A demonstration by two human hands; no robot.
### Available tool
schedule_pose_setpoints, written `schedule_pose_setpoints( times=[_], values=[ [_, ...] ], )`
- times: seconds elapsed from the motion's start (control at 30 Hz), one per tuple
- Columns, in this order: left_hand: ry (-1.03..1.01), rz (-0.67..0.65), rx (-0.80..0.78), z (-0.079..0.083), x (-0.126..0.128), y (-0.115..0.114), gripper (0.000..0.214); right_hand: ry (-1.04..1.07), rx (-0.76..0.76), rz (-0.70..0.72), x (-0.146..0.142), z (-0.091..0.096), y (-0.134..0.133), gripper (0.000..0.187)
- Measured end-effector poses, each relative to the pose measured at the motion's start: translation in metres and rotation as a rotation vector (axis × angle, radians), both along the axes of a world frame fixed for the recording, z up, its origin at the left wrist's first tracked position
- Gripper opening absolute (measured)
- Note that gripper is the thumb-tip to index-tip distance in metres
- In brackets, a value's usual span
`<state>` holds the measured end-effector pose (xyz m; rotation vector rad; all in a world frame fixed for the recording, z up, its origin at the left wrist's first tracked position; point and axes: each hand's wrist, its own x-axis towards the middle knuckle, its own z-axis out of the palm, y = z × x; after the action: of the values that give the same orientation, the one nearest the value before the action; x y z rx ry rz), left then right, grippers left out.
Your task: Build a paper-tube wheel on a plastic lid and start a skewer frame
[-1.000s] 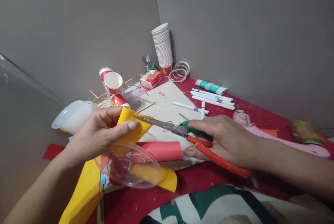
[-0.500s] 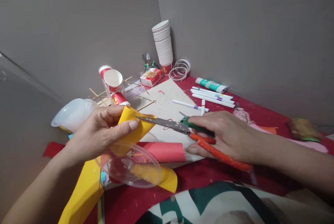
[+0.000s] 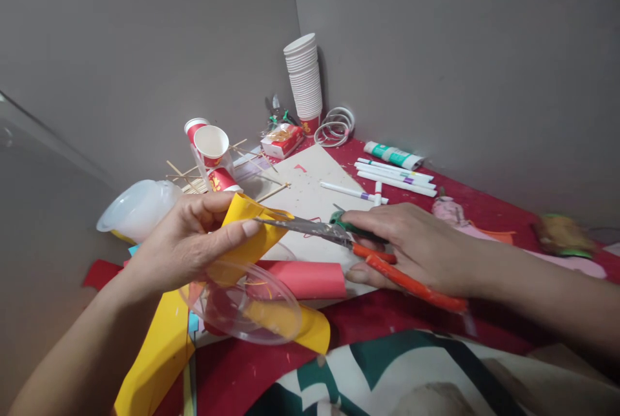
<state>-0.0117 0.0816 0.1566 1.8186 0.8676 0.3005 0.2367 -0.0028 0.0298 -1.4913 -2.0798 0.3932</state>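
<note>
Between the thumb and fingers of my left hand [image 3: 194, 235] is a folded piece of yellow paper [image 3: 242, 241]. My right hand [image 3: 411, 245] grips scissors [image 3: 324, 230] with orange and green handles; their blades lie across the upper part of the yellow paper, tips near my left thumb. Under the paper sits a clear plastic lid [image 3: 232, 319]. A roll of red paper [image 3: 310, 279] and another curled yellow sheet [image 3: 312, 329] lie just below and beside the blades. A long yellow strip [image 3: 155, 351] runs below my left wrist.
A white board [image 3: 314, 174] lies on the red tablecloth [image 3: 489, 222]. Paper cups [image 3: 210, 145], thin sticks [image 3: 274, 193] and a clear plastic bowl [image 3: 138, 209] are at left. A tall cup stack [image 3: 304, 80] stands in the corner, with white tubes [image 3: 397, 180] to its right.
The scissors' blades have closed somewhat on the yellow paper, and the right fingers have drawn in slightly. My left hand keeps its hold. The view has shifted a little.
</note>
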Motion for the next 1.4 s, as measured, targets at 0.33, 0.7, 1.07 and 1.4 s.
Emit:
schedule_pose_setpoints(
  times=[0.33,0.7,1.07,1.4],
  values=[
    [-0.014,-0.068,0.003,-0.005,0.004,0.000,0.015,0.017,0.076,-0.011,-0.003,-0.007,0.003,0.044],
    [-0.039,-0.115,-0.002,-0.009,0.002,0.003,0.014,0.087,0.158,-0.012,-0.005,-0.020,0.001,0.060],
    [-0.007,-0.140,0.016,-0.010,0.003,0.005,0.020,0.148,0.150,0.007,-0.003,-0.024,0.001,0.056],
    [-0.016,-0.183,-0.057,-0.014,0.003,0.005,0.017,0.011,0.003,0.019,-0.002,0.002,-0.002,0.057]
  ],
)
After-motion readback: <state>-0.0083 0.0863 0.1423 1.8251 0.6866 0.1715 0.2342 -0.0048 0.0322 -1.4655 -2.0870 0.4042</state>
